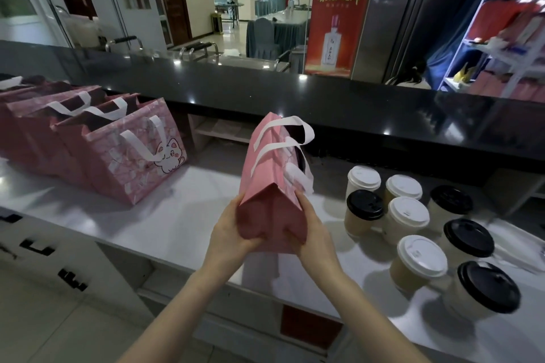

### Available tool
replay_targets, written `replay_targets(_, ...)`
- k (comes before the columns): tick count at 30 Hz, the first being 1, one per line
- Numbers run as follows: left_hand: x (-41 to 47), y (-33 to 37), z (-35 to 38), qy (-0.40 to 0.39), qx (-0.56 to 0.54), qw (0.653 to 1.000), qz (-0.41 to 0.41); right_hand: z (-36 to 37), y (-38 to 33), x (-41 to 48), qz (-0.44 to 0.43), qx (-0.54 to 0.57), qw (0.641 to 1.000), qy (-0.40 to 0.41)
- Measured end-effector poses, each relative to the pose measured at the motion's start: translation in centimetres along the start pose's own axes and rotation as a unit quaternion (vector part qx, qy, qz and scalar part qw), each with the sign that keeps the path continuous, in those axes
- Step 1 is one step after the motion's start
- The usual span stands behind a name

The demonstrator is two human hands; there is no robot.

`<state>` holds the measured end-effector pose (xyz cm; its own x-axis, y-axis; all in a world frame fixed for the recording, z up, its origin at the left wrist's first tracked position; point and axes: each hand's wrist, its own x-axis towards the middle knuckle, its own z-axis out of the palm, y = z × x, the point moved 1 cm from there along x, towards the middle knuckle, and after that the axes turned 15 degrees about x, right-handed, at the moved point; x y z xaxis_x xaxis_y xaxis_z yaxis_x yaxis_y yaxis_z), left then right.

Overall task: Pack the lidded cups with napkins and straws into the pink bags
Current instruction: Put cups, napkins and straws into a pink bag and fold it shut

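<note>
Folded pink bag [272, 186] held above white counter [177, 215], my left hand [233, 230] and right hand [314, 233] curled round its base corners; probably light, thin, crease-prone, so grip base folds or handles; lidded cups [408, 215] stand near, to the right.

Centre-frame pink bag [274, 186]: matt paper look, creased at the folded base, flat white handles. The left bags [132, 153] have a printed face with slight sheen. Lower-right cups [404, 274]: matt cream paper-looking walls, smooth plastic lids [421, 255] in white and black with light sheen. The surface [191, 200] is smooth white semi-gloss, and the black ledge [265, 91] behind is polished, mirroring lights.
</note>
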<state>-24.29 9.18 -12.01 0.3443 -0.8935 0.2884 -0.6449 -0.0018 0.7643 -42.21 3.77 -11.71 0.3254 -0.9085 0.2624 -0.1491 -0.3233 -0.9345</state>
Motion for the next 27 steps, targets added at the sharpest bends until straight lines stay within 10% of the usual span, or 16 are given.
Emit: replay_targets(27,23.1,15.3,5.2,-0.013,-0.082,0.979,0.184,-13.9,-8.1,18.0,-0.09,-0.017,0.98,0.177)
